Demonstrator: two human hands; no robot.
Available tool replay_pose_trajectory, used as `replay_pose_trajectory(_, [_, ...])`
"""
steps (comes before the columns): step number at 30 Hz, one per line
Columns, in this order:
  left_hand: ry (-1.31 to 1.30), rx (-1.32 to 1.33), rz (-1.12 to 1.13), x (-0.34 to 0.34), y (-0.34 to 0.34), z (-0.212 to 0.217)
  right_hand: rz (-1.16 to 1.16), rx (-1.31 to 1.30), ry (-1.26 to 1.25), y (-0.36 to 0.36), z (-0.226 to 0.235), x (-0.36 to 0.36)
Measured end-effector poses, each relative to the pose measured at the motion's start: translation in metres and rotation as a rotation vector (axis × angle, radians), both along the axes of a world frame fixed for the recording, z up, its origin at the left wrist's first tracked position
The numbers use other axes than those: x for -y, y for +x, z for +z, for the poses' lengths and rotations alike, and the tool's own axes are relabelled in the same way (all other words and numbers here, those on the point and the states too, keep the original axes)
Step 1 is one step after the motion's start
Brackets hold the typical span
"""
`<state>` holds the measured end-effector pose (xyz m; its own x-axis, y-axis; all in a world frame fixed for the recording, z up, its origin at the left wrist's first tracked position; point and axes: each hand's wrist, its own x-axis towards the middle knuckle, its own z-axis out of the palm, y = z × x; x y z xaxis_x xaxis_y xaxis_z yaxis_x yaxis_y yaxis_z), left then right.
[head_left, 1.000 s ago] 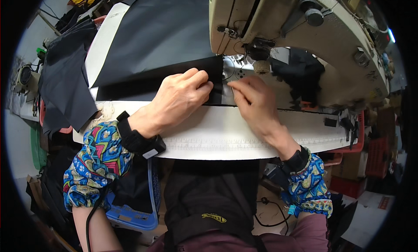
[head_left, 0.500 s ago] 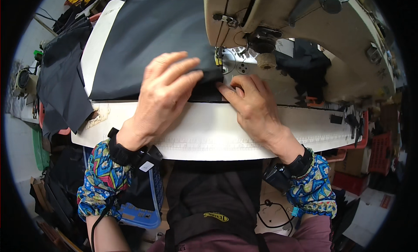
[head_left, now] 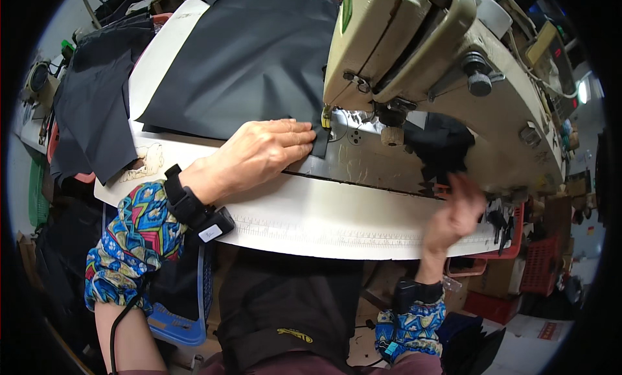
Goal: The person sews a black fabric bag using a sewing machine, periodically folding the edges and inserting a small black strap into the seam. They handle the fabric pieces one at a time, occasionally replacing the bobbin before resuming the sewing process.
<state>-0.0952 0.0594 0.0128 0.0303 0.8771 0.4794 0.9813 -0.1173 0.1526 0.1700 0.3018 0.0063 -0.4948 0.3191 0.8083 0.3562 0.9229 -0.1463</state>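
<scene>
A large dark grey fabric panel [head_left: 240,67] lies on the sewing table, its near right corner beside the presser foot [head_left: 326,119] of a cream sewing machine [head_left: 369,44]. My left hand [head_left: 265,145] rests flat on that corner, fingers stretched out just left of the foot. My right hand [head_left: 457,213] is off the fabric, over the right part of the table. Motion smears its fingers, so whether they hold anything cannot be made out. Close to its fingertips are a small orange item [head_left: 442,191] and a bunched black cloth [head_left: 444,145] under the machine arm.
A white table edge [head_left: 311,229] with ruler marks runs along the front. More dark fabric [head_left: 97,109] hangs at the left. Small black tools [head_left: 497,222] lie at the table's right end. A blue basket [head_left: 178,326] stands below left, a red crate [head_left: 543,265] at the right.
My right hand has left the fabric and moved right, toward the orange item. My left hand has flattened onto the fabric corner. The view has shifted, showing more of the machine.
</scene>
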Motion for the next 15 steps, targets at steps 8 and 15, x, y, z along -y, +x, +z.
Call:
replay_pose_trajectory(8, [0.007, 0.006, 0.03, -0.017, -0.024, -0.008, -0.447, -0.016, 0.262, 0.073, -0.005, -0.083])
replay_pose_trajectory(15, [0.044, -0.003, 0.104, -0.021, -0.026, -0.011, -0.318, 0.236, -0.02, 0.089, -0.028, -0.06])
